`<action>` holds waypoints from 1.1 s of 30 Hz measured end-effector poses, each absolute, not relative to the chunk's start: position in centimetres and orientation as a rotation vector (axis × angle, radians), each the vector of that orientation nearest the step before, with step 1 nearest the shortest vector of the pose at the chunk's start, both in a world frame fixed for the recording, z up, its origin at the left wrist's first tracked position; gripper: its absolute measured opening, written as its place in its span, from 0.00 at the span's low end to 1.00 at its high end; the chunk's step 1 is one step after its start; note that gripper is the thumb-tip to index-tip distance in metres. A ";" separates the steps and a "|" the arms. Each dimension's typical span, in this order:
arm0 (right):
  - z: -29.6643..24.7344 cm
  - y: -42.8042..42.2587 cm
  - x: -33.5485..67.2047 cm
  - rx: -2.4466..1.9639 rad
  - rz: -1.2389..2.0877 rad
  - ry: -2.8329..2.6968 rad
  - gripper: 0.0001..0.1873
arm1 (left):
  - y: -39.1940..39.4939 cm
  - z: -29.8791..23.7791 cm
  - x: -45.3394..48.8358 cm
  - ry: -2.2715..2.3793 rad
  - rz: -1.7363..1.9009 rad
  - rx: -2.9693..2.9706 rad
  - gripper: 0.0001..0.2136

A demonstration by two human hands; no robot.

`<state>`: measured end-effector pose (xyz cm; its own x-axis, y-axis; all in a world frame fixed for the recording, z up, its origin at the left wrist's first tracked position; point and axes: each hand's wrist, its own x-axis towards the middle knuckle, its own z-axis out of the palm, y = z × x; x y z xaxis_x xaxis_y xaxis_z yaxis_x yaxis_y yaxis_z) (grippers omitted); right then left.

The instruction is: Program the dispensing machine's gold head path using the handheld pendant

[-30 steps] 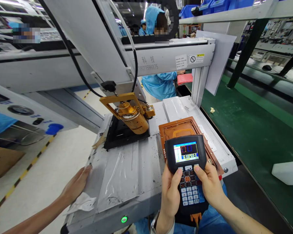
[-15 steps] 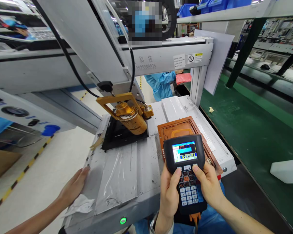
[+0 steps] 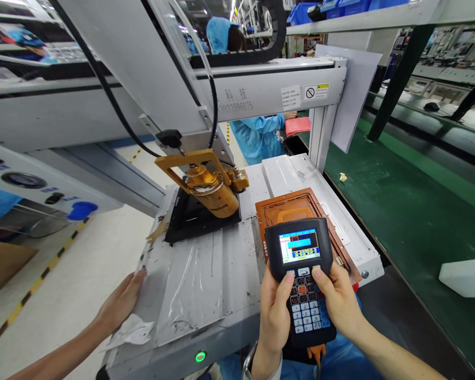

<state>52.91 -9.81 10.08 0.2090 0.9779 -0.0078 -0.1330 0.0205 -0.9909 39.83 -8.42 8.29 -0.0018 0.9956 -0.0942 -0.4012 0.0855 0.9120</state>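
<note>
A black handheld teach pendant (image 3: 296,224) with a lit screen and a keypad is held upright in both my hands. My left hand (image 3: 275,306) wraps its left side, with the thumb at the upper keys. On the right side, my right hand (image 3: 338,298) grips it, thumb on a key just below the screen. Behind the pendant lies a brown fixture plate (image 3: 275,208), partly covered by it. A gold-coloured cylindrical machine head (image 3: 217,200) stands over a black tray-like part (image 3: 186,221) on the machine bed (image 3: 237,264).
Another person's hand (image 3: 122,298) rests on the bed's left edge near a crumpled white tissue (image 3: 132,331). The machine's grey crossbeam (image 3: 269,95) spans above. A green worktop (image 3: 411,211) with a white bottle (image 3: 465,278) lies to the right. A blue-clad person (image 3: 257,140) is behind.
The camera view has shifted very slightly. Both hands stay on the pendant, and the machine head and plates have not visibly moved.
</note>
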 end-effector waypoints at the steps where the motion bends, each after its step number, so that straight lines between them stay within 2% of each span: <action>1: 10.1 -9.8 52.9 -1.185 1.120 -0.956 0.28 | -8.4 8.3 39.9 0.962 1.324 0.826 0.25; 5: 10.0 -9.9 52.9 -1.179 1.133 -0.942 0.27 | -8.4 8.4 39.8 1.025 1.306 0.848 0.26; 12: 9.5 -10.0 53.1 -1.195 1.160 -0.923 0.27 | -8.3 8.4 39.6 1.150 1.298 0.918 0.21; 20: 9.7 -9.8 52.9 -1.168 1.180 -0.910 0.26 | -8.3 8.3 39.5 1.208 1.260 1.060 0.22; 33: 9.8 -9.8 53.1 -1.209 1.150 -0.965 0.26 | -8.3 8.6 39.7 1.152 1.295 0.877 0.22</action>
